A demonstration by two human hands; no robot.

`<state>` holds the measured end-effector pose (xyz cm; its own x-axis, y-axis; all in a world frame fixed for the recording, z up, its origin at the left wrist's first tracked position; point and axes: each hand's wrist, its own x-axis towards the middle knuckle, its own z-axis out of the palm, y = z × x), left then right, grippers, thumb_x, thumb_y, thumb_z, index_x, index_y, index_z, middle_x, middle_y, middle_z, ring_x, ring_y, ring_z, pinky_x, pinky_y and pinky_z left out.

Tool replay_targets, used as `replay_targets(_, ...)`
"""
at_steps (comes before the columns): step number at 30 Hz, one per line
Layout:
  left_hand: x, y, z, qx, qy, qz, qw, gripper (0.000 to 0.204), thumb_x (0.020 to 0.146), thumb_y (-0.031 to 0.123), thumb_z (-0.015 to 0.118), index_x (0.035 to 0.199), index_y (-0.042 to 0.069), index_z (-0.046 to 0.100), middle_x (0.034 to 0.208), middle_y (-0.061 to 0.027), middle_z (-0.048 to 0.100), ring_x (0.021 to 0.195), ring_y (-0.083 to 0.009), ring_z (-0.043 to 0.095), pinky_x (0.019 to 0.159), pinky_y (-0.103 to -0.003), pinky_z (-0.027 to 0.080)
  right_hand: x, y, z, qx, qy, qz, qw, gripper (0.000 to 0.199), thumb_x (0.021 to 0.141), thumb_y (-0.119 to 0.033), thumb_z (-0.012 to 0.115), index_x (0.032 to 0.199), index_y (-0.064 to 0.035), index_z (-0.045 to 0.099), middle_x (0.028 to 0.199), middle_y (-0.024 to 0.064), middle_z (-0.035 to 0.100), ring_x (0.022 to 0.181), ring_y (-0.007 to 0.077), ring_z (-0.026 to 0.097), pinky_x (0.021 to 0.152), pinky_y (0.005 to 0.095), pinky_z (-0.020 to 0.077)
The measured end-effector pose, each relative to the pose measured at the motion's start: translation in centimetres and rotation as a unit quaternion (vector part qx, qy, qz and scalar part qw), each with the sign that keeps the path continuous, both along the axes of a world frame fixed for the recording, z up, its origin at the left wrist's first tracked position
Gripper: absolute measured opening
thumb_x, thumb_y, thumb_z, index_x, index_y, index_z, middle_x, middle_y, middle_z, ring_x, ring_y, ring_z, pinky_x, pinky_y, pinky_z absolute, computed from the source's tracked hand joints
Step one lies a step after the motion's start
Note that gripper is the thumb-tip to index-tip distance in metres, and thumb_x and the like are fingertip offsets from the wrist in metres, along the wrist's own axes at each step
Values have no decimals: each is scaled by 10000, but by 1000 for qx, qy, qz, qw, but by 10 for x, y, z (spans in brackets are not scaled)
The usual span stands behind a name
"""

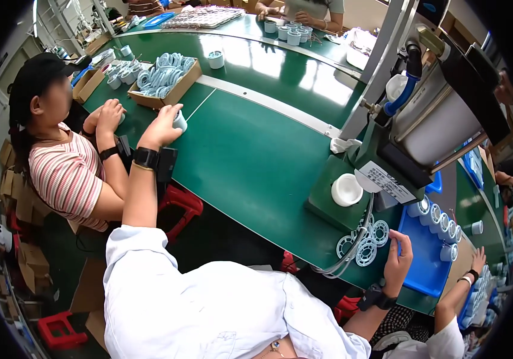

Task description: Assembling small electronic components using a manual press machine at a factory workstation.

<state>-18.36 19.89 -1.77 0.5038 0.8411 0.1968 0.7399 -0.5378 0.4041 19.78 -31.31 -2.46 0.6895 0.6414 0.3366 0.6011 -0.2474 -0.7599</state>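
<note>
The left hand (162,125) stretches far across the green desk (250,155), its fingers pinching a small pale reel (179,121) just beside the cardboard box (167,81) of blue reels; at that reach the reel could slip and roll off the desk edge. The right hand (399,258) rests with fingers loosely spread on the edge of the blue tray (427,263), holding nothing, near three flat blue rings (365,242). One white cup (347,189) sits on the press (412,119). Roughly six white reels stand in the tray.
</note>
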Motion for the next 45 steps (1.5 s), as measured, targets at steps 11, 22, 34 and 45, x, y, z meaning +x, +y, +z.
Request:
replay_targets(11, 110, -168, 3, -80, -151, -219, 961, 630, 659, 190, 847, 1217, 77, 578, 1085, -95, 639, 1050, -286, 592, 927, -364, 468, 4, 26, 11, -4, -34, 6, 999, 132, 908, -14, 564, 997, 20, 655, 922, 123, 666, 857, 238, 640, 782, 299, 480)
replay_targets(22, 184, -216, 21, -32, -267, -401, 876, 614, 646, 151, 879, 1176, 54, 586, 1120, -83, 635, 1054, -258, 585, 933, -367, 457, 7, 18, 6, -14, -34, 7, 999, 138, 889, -8, 571, 983, 21, 667, 888, 131, 682, 820, 255, 649, 735, 327, 491)
replay_targets(34, 250, -230, 40, -305, -208, -427, 826, 611, 656, 105, 870, 1193, 35, 588, 1180, -95, 623, 1122, -233, 588, 961, -364, 471, 11, 15, 12, 23, 37, -1, 999, 163, 904, -37, 566, 1023, 20, 662, 977, 127, 678, 877, 235, 646, 810, 301, 489)
replay_targets(45, 225, -181, -9, -285, -255, -425, 821, 389, 868, 179, 706, 1201, 14, 593, 1171, -131, 614, 1123, -260, 552, 969, -377, 444, 16, 33, 13, -208, -162, 73, 962, 512, 888, -84, 587, 1388, -63, 479, 1402, 147, 496, 1285, 329, 464, 1058, 403, 372)
